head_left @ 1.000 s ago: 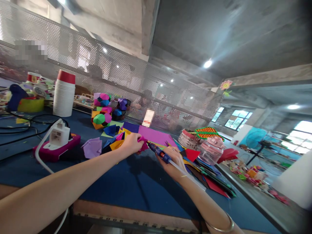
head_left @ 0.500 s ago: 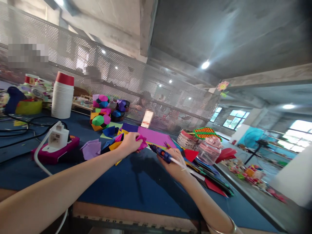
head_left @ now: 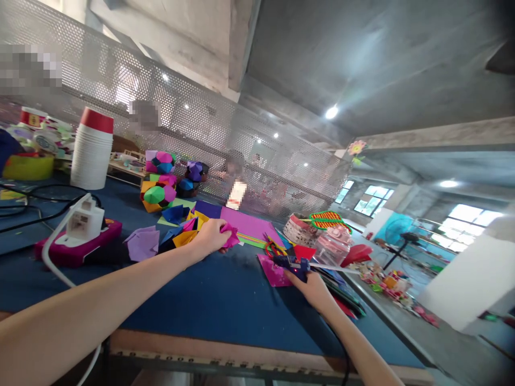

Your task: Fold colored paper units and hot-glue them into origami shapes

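Your left hand [head_left: 209, 236] pinches a folded pink paper piece [head_left: 230, 236] above the blue table [head_left: 209, 300]; your right hand [head_left: 308, 279] grips the glue gun [head_left: 292, 262], resting on a pink sheet [head_left: 273, 271]; gluing looks unfinished.

— What is sitting along the back of the blue table [head_left: 209, 300]?

— A stack of white paper cups [head_left: 92, 150] with a red top is standing upright at the left, and colourful folded paper balls [head_left: 161, 179] are lying piled just beside the perforated metal screen [head_left: 193, 123].

— And nearer the front?

— A white plug adapter [head_left: 82, 221] is resting on a pink box [head_left: 76, 247], with black cables [head_left: 36, 201] trailing off to the left. A loose purple folded paper [head_left: 141, 242] is lying just right of that box. Further right, a clear pink-lidded jar [head_left: 332, 246] is standing near a small basket [head_left: 300, 230].
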A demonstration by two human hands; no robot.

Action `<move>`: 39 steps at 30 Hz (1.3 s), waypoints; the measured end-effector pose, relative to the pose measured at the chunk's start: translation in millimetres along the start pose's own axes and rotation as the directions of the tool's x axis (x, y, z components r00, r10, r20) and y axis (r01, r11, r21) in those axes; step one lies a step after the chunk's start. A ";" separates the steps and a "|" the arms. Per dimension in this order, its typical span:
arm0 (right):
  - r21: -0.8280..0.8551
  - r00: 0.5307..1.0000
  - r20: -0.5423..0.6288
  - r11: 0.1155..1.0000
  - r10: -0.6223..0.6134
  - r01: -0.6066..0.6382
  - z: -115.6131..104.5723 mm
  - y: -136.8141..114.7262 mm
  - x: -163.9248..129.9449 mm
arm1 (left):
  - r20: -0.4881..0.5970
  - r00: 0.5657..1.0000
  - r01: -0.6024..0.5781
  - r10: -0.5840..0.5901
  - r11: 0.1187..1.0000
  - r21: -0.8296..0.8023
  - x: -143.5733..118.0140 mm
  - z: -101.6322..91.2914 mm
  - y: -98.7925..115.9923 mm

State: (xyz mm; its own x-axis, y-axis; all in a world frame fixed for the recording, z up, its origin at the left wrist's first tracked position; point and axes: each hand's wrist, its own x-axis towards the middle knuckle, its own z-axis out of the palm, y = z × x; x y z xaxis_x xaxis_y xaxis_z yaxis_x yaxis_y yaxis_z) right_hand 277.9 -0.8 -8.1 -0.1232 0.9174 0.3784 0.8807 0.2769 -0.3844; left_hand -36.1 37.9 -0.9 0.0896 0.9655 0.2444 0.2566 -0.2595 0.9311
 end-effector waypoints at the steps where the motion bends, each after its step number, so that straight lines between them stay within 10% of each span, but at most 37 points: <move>1: -0.012 1.000 0.003 1.000 0.010 -0.010 1.4 1.2 -0.6 | 0.004 1.000 -0.003 0.003 1.000 0.007 0.2 0.0 -0.9; 12: -0.316 0.990 -0.143 0.948 -0.010 -0.037 -35.6 -13.0 -65.2 | 0.026 1.000 0.014 -0.013 1.000 -0.023 -3.7 2.9 4.3; 15: -0.149 0.993 -0.060 0.985 -0.098 0.088 -38.4 -46.1 -82.7 | 0.054 0.999 0.009 -0.008 1.000 -0.016 -7.2 6.2 7.2; 21: 0.277 0.967 0.047 0.933 -0.251 0.229 -13.5 -113.3 -16.9 | 0.089 0.995 -0.044 0.042 0.999 0.018 -7.6 9.7 5.5; 27: 0.643 0.938 0.332 0.752 -0.103 -0.145 35.1 -124.0 61.1 | 0.091 0.995 -0.045 0.041 0.998 0.044 -6.1 6.0 6.9; 32: 0.838 0.888 0.427 0.443 -0.172 -0.317 54.2 -116.3 63.6 | 0.094 0.992 -0.092 0.082 0.990 0.103 -2.4 6.0 1.9; 39: 0.842 0.860 0.461 0.416 -0.221 -0.344 49.4 -108.4 59.7 | 0.165 0.969 -0.208 0.186 0.969 0.133 -3.7 4.9 4.7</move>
State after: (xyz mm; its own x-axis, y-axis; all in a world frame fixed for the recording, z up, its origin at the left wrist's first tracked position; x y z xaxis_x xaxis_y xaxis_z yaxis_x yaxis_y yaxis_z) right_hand 152.6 38.1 14.5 -0.5109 0.8593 0.0224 0.0242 0.0404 -0.9989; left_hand -30.6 33.0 1.3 0.2930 0.8837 0.3650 0.3578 -0.4554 0.8152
